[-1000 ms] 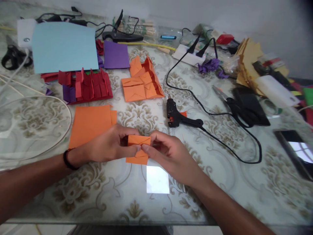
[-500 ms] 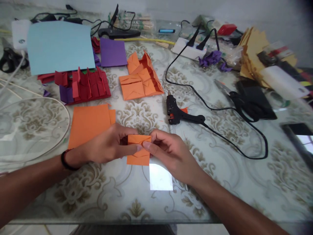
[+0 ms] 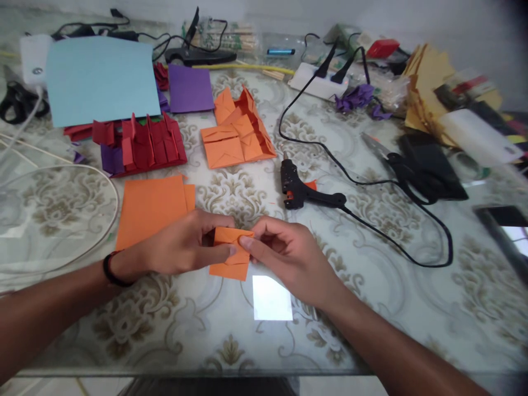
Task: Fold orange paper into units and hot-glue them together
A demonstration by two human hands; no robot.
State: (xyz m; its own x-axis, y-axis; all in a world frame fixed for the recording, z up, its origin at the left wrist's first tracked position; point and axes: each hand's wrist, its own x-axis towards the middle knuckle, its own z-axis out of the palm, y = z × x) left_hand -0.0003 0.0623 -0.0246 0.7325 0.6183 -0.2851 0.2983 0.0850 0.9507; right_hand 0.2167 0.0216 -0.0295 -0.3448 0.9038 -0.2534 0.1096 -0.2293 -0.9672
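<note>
A small folded orange paper (image 3: 229, 270) is held between both hands above the patterned table, tilted a little. My left hand (image 3: 185, 242) pinches its left side, thumb across the front and fingers behind. On the right edge, my right hand (image 3: 284, 253) pinches the paper with the thumb on the upper fold. Flat orange sheets (image 3: 150, 206) lie partly under my left hand. Beyond the hands sits a group of folded orange pieces (image 3: 237, 140). A black glue gun (image 3: 301, 190) rests on its side to the right.
Folded red pieces (image 3: 152, 143), a light blue sheet (image 3: 101, 80) and a purple sheet (image 3: 191, 89) lie at the back left. Scissors (image 3: 406, 170) and a phone (image 3: 505, 231) are at the right. The glue gun's cord loops across the right side to a white power strip (image 3: 315, 82).
The folded orange paper has tilted slightly, its lower edge shifting left. Both hands keep their pinch and have barely moved.
</note>
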